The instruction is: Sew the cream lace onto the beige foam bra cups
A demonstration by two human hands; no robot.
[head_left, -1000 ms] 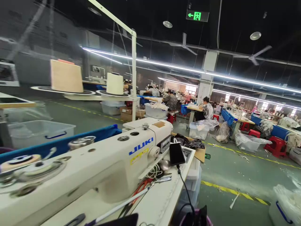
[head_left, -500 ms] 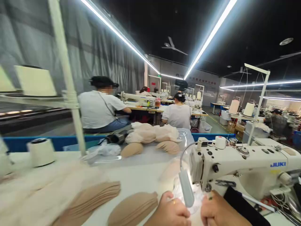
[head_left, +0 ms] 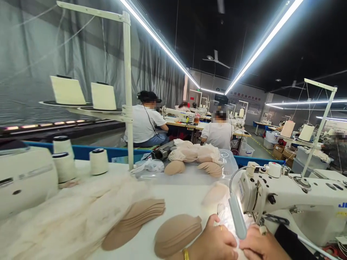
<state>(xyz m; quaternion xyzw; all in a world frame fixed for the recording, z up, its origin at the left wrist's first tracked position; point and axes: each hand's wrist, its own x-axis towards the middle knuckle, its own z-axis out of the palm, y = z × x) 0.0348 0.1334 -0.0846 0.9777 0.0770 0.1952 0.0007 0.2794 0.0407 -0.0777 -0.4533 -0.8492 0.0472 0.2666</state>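
Observation:
My left hand (head_left: 217, 241), with a ring and a gold bracelet, is pressed on sheer white fabric (head_left: 225, 216) with its fingers bent. My right hand (head_left: 258, 242) holds the same fabric close beside it, just below the needle area of the white sewing machine (head_left: 287, 195). A grey lamp (head_left: 238, 216) on a bent neck lights the fabric between the hands and hides part of it. Left of my left hand lie two stacks of beige oval pads, one nearer (head_left: 176, 233) and one farther left (head_left: 135, 220).
Pale lace fabric (head_left: 67, 213) covers the left tabletop near thread cones (head_left: 99, 161). A clear plastic bin lid (head_left: 195, 177) carries more pads and wrapped bundles. A thread stand (head_left: 127, 90) rises at left. Two people in white shirts sit ahead.
The view has swung left, so the scene sits farther right and more thread cones show. Both hands remain on the fabric by the machine.

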